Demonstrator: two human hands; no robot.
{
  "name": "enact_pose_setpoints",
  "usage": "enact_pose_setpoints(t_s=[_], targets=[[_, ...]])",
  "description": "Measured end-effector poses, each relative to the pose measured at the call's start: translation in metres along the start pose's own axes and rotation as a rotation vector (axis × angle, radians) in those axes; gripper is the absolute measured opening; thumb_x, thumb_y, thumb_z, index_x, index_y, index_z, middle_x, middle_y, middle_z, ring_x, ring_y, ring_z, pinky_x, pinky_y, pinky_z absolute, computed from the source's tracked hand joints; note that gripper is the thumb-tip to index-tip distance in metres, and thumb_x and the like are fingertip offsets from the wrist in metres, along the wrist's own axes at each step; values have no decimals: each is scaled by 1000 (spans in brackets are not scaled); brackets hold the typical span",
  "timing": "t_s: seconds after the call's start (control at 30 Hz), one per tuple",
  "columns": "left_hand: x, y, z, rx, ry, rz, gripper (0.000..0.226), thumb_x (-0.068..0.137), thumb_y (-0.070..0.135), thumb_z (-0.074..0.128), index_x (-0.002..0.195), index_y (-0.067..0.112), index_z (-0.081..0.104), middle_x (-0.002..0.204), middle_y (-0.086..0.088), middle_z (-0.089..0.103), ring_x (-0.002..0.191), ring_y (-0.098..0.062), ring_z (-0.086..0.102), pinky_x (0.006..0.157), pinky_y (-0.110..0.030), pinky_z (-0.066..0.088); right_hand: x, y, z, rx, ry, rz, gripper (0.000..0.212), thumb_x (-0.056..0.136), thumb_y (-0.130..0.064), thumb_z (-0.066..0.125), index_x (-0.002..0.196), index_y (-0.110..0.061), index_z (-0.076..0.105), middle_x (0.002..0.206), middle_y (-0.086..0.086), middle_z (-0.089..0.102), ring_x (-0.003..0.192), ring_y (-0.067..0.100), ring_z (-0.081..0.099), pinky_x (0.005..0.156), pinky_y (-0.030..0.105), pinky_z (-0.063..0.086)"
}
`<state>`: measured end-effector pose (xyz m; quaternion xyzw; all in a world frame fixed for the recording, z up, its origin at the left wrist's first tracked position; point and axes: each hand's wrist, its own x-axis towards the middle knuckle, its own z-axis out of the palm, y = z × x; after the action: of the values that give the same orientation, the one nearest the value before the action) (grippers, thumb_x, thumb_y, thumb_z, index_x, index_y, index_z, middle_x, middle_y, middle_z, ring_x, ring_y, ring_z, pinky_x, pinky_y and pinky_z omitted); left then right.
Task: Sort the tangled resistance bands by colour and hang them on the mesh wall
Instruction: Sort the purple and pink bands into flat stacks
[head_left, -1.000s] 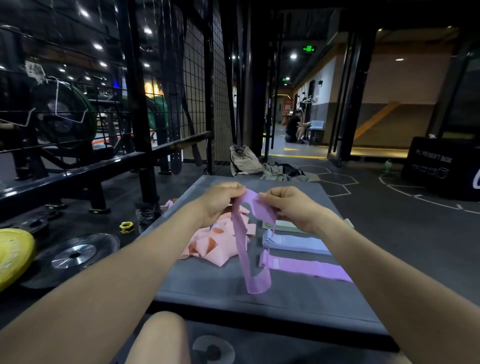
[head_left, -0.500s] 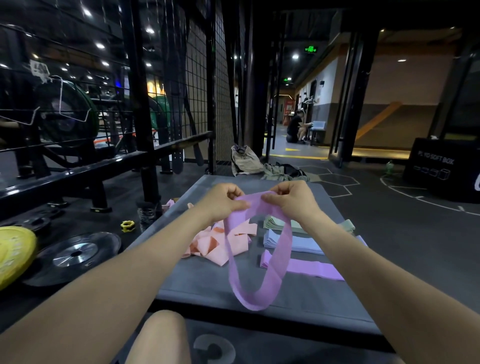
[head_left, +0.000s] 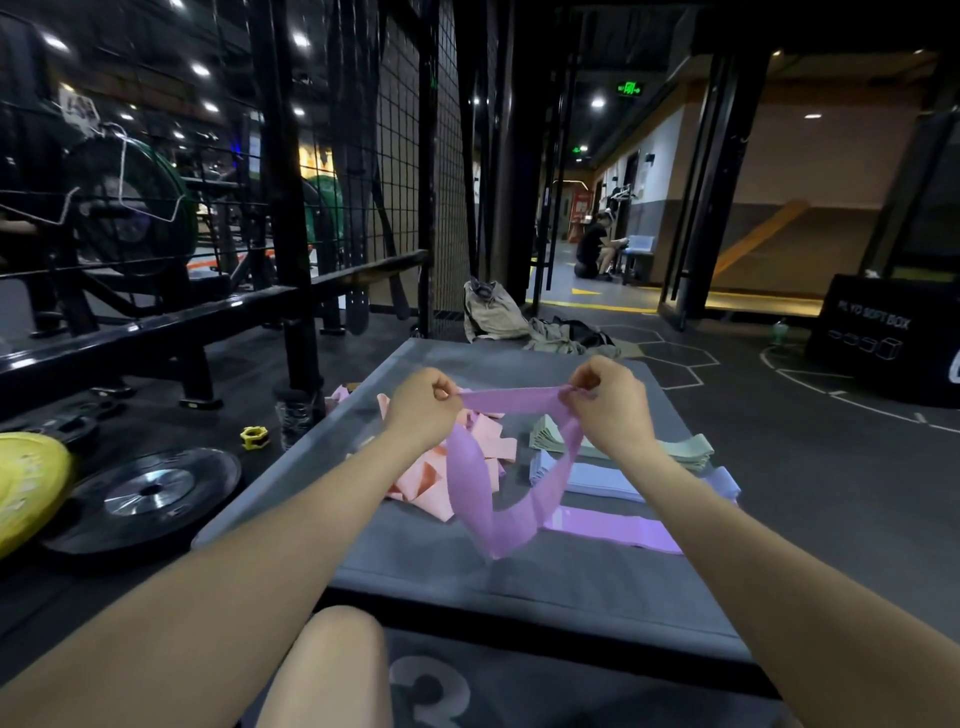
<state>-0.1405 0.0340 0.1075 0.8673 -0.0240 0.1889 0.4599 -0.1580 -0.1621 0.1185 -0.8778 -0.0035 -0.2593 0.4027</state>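
Hands first: I see my left hand (head_left: 423, 402) and right hand (head_left: 605, 400) raised over the grey mat (head_left: 415, 561), each with fingers curled and pinching the top edge of one purple band (head_left: 483, 493). That band is stretched flat between the two grips and its loop hangs down, the bottom fold just above the mat. Behind it lies a loose heap of pink bands (head_left: 457, 467) on the left. To the right sit three sorted lots: green bands (head_left: 685, 449) farthest, pale blue bands (head_left: 613, 478) in the middle, and another purple band lying flat (head_left: 618, 530) nearest. I see the black mesh wall (head_left: 410, 171) standing beyond the mat's far left corner.
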Motion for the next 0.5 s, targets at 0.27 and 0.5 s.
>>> enact_pose_setpoints(t_s=[0.27,0.5], targets=[[-13,0,-4,-191,-469,82,18,89,33,60,99,17,61,78,8,53,69,-4,47,62,-14,39,4,-6,8,274,-19,-4,31,84,9,50,68,-17,45,68,0,51,67,20,50,64,29,42],[-9,7,15,-307,-429,82,15,90,21,60,102,12,58,84,6,56,73,-6,48,63,-12,42,6,-11,14,415,-104,1,30,84,9,49,69,-17,46,67,2,49,60,15,44,61,30,40]])
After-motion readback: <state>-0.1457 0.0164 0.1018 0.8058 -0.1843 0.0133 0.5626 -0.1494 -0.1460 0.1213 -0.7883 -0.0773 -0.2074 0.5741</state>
